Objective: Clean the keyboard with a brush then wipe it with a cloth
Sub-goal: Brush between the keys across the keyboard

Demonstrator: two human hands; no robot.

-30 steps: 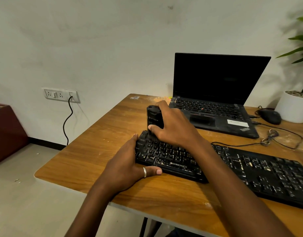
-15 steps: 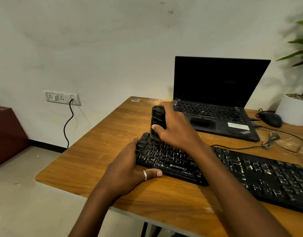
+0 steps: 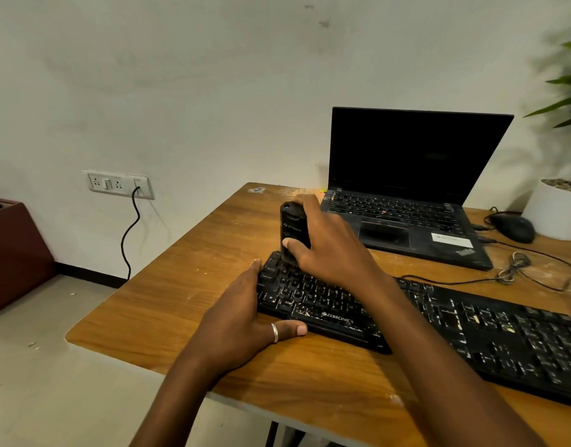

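Note:
A black keyboard (image 3: 471,330) speckled with pale dust lies across the wooden table (image 3: 181,301). My right hand (image 3: 329,250) grips an upright black brush (image 3: 292,232), whose lower end touches the keys at the keyboard's far left corner. My left hand (image 3: 242,321) rests against the keyboard's left end, fingers straight along the edge and the thumb, with a ring, along the front rim. No cloth is in view.
An open black laptop (image 3: 406,188) stands behind the keyboard. A black mouse (image 3: 514,227), its coiled cable (image 3: 516,266) and a white plant pot (image 3: 555,211) are at the back right. A wall socket (image 3: 118,183) with a cable is on the left.
The brush and my right hand have stayed near the keyboard's far left corner, shifting only slightly. My left hand keeps its place at the keyboard's left end.

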